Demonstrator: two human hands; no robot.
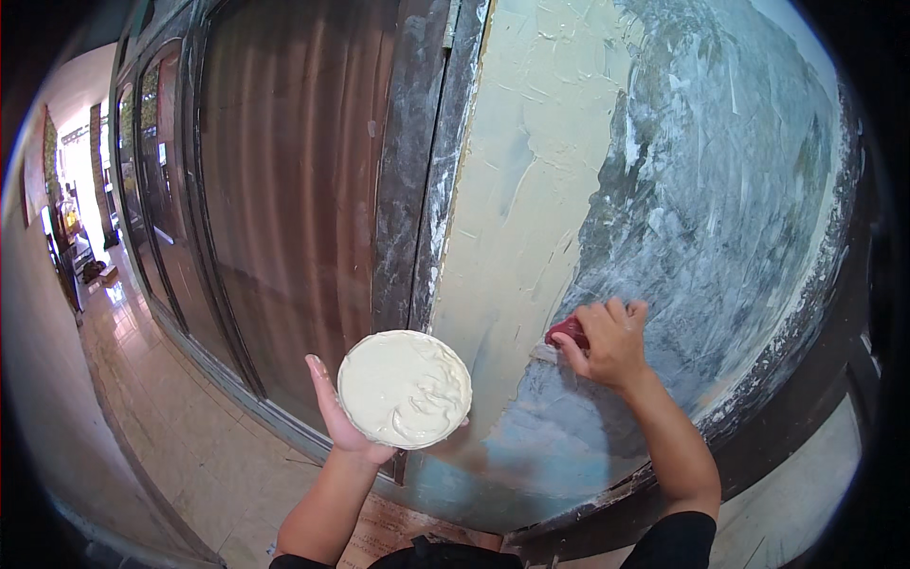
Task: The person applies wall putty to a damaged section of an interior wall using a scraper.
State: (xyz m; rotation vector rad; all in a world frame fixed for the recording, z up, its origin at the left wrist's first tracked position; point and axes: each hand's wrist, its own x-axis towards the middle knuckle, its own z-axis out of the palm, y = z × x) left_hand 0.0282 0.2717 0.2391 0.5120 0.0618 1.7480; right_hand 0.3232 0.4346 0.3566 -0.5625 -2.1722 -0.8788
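Observation:
My left hand (339,415) supports a round tub (408,447) from beneath. Its thumb stands up along the tub's left side, and a fingertip shows at the right side. Smooth cream-coloured putty (393,379) fills the tub, with ridges on its right half. In my right hand (614,343) is a putty knife with a red handle (566,330), gripped between thumb and fingers. Its blade lies against the wall, at the edge between the cream putty layer (521,218) and the bare grey-blue wall (720,190).
Left of the coated strip stands a dark wooden frame (403,171) with a glass panel (289,180) and brown curtains behind it. A tiled floor (161,398) runs back to a bright doorway (83,185). Brown cardboard (398,531) lies below me. Dark trim (806,427) borders the wall at right.

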